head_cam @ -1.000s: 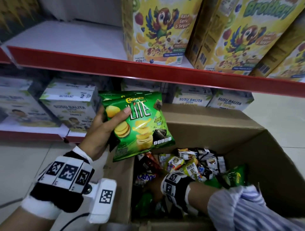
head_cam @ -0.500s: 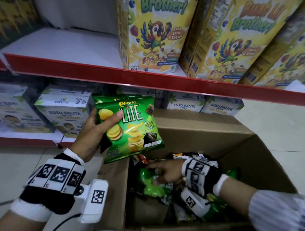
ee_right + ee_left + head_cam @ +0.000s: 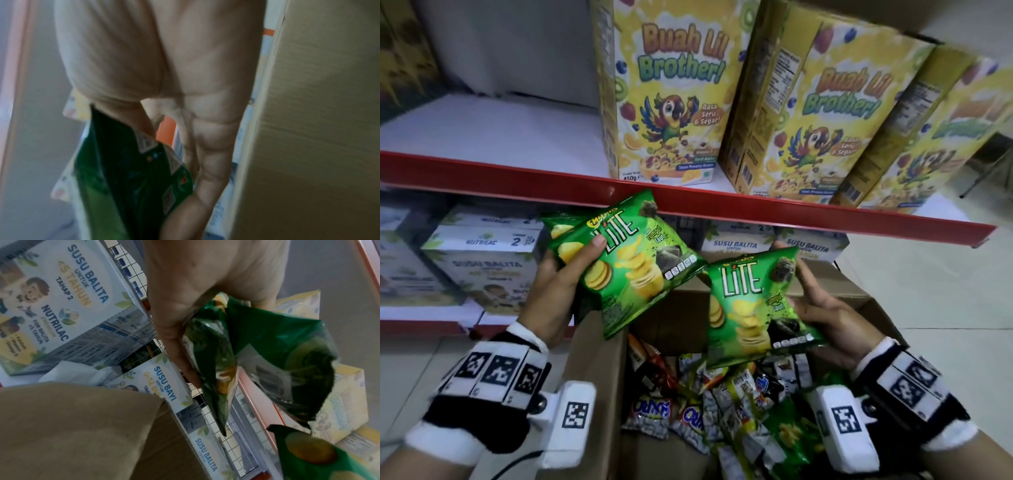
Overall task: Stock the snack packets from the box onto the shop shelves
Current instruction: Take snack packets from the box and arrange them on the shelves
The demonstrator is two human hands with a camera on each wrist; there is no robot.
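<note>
No snack packets were visible on the shelves, so stocking had barely begun. Your left hand (image 3: 558, 284) gripped two green packets (image 3: 626, 267) stacked together, thumb across the front one, held above the near-left corner of the box (image 3: 599, 359) and just below the red lip of the upper shelf (image 3: 482, 137). Your right hand (image 3: 822, 308) gripped a third green packet (image 3: 753, 308) from behind, fingers curled round its right edge, above the middle of the box. The bare stretch of the upper shelf, left of the cereal boxes (image 3: 671, 102), was judged the likely destination. The box still held a heap of mixed packets (image 3: 722, 404), so most of the work remained. The depth of that heap could not be judged. The rear packet in your left hand showed only a corner. The lower shelf, carrying milk cartons (image 3: 482, 260), was partly hidden by your hands. The right wrist view was blurred, showing only palm, a green packet edge and cardboard.
</note>
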